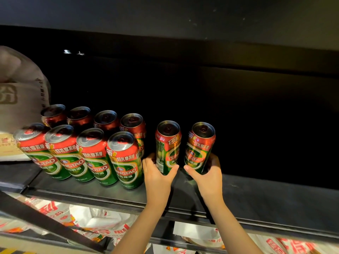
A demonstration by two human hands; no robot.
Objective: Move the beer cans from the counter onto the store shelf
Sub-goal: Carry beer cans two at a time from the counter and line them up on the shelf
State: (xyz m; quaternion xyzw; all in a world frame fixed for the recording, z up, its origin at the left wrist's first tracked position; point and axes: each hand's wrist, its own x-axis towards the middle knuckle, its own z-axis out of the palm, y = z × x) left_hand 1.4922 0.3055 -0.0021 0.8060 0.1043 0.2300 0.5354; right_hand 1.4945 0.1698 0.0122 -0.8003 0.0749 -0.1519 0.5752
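Note:
Two red-and-green beer cans stand upright on the dark store shelf [256, 195]. My left hand [157, 175] wraps around the base of the left can [167, 145], and my right hand [209, 173] grips the base of the right can [200, 145]. To their left, several matching cans stand in two rows: a front row [95, 154] and a back row [91, 118]. The left can I hold sits just right of the back row's last can [134, 127].
Grey and beige sacks [20, 99] fill the shelf's far left end. Below the shelf's front rail [110, 200], white bags with red print [95, 222] lie on a lower level. The shelf's right half is dark and bare. Another shelf board [183, 21] hangs overhead.

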